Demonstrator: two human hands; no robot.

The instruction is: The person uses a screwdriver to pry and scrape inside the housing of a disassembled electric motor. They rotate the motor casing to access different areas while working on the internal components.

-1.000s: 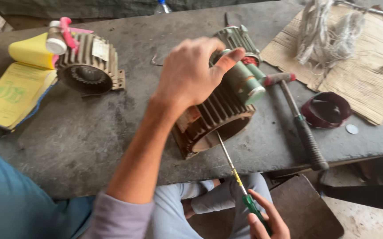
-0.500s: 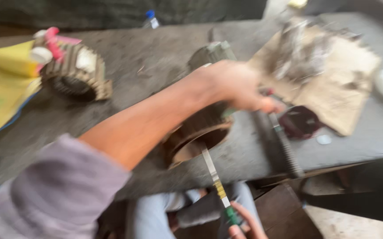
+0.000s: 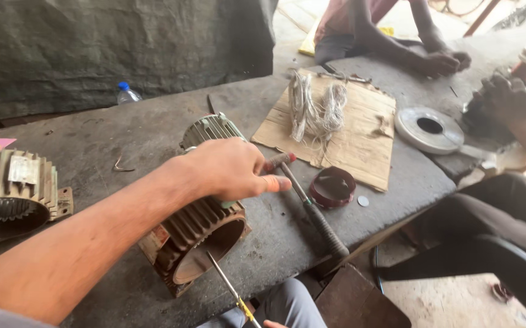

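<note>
A rusty finned motor housing [image 3: 199, 240] lies on its side on the grey workbench [image 3: 93, 136], its open end facing me. My left hand [image 3: 232, 170] presses down on the top of it, covering a pale green part, with the fingertips next to the red end of a hammer [image 3: 311, 212]. Only a sliver of my right hand [image 3: 270, 324] shows at the bottom edge. It holds a screwdriver [image 3: 226, 282] with a yellow-green handle, the tip touching the rim of the housing's opening.
A second finned housing [image 3: 8, 188] sits at the far left. Right of the hammer lie a dark red round cap [image 3: 333, 185], a coin [image 3: 363, 200], cardboard with wire bundles [image 3: 342, 130] and a metal disc [image 3: 427, 129]. Other people's hands [image 3: 506, 97] work at the far right.
The view has lifted and steadied, so the far side of the bench and other people now show. My left hand stays on the housing, and the screwdriver stays at its opening.
</note>
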